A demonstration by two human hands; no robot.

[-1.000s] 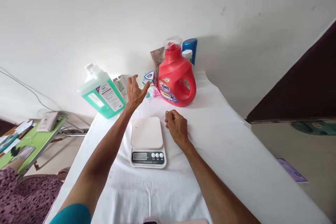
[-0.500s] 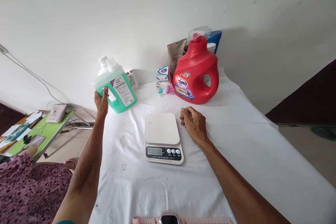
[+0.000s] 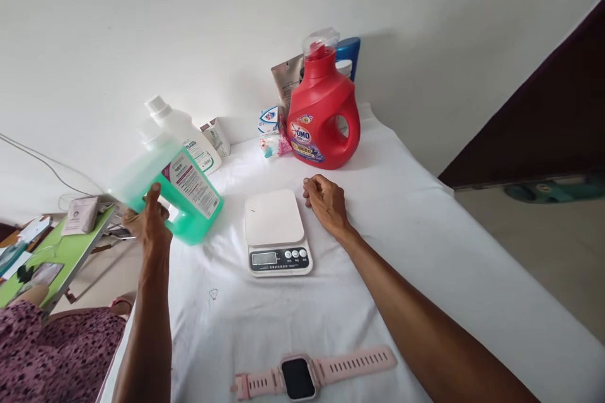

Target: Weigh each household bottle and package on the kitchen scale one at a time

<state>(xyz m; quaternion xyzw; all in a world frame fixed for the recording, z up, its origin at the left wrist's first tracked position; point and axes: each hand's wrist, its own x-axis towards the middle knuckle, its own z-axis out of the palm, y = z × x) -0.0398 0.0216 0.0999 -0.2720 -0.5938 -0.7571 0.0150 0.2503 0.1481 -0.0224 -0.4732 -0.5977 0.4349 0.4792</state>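
Note:
My left hand (image 3: 150,217) grips the handle of a jug of green liquid (image 3: 196,198). The jug tilts to the left, and its upper part is blurred by motion. My right hand (image 3: 326,201) rests on the white cloth with fingers curled in a loose fist, and no object shows in it. Just left of that hand lies a white kitchen scale (image 3: 274,220) with a bare platform; its display shows no readable digits. Behind the jug, a white bottle (image 3: 179,126) stands near the wall, partly hidden by the jug.
At the back stand a red OMO detergent bottle (image 3: 324,75), a soap box (image 3: 269,119), a brown-grey tube (image 3: 286,79) and a small box (image 3: 217,135). A pink-strapped smartwatch (image 3: 297,378) lies at the front. On the left, a person in patterned clothing (image 3: 61,352) sits by a green table (image 3: 78,249).
The jug has moved left and toward me, tilting further and uncovering more of the white bottle. My view has shifted, bringing the whole watch into sight. The right hand stays beside the scale.

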